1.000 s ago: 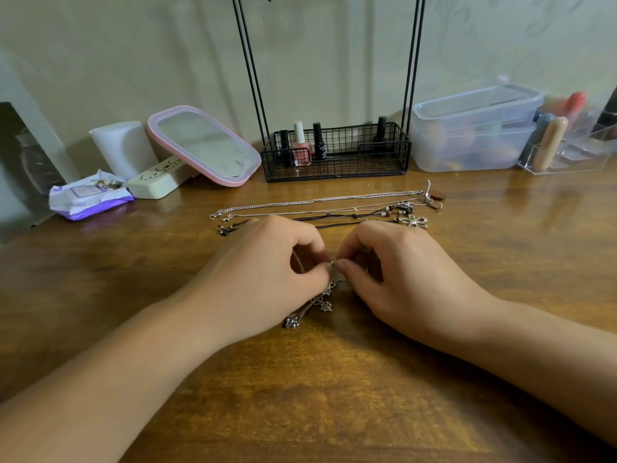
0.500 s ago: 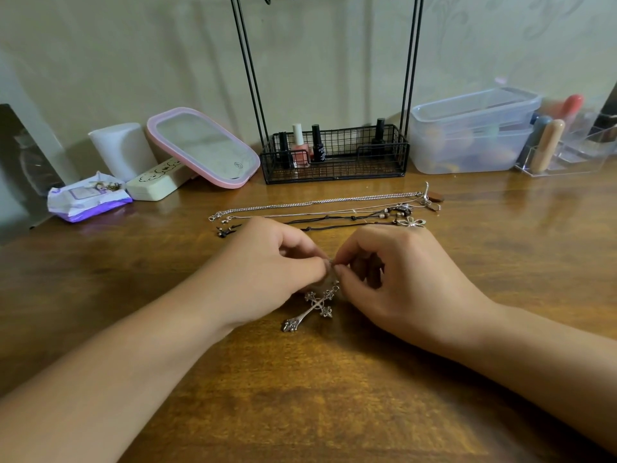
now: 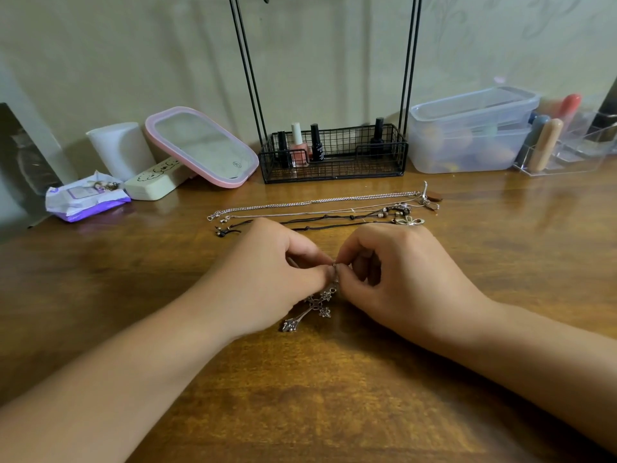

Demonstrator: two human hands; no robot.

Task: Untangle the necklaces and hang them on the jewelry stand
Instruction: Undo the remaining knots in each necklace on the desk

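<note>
My left hand (image 3: 267, 279) and my right hand (image 3: 400, 282) meet at the table's middle, fingertips pinching the thin chain of a cross necklace at one spot. Its silver cross pendant (image 3: 309, 310) lies on the wood just below the fingers. Most of that chain is hidden under my hands. Behind them several other necklaces (image 3: 320, 212) lie stretched side by side, silver chains and dark cords, with pendants bunched at their right end. The black wire jewelry stand (image 3: 334, 155) rises at the back; its top is cut off.
Nail polish bottles (image 3: 298, 147) stand in the stand's basket. A pink-framed mirror (image 3: 200, 145), a white case (image 3: 157, 180) and a wipes pack (image 3: 86, 198) sit at back left. Clear plastic boxes (image 3: 467, 128) and an acrylic organiser (image 3: 561, 152) stand at back right.
The cross pendant, half hidden under my left hand before, now lies in full view. My fingertips have shifted slightly along the chain.
</note>
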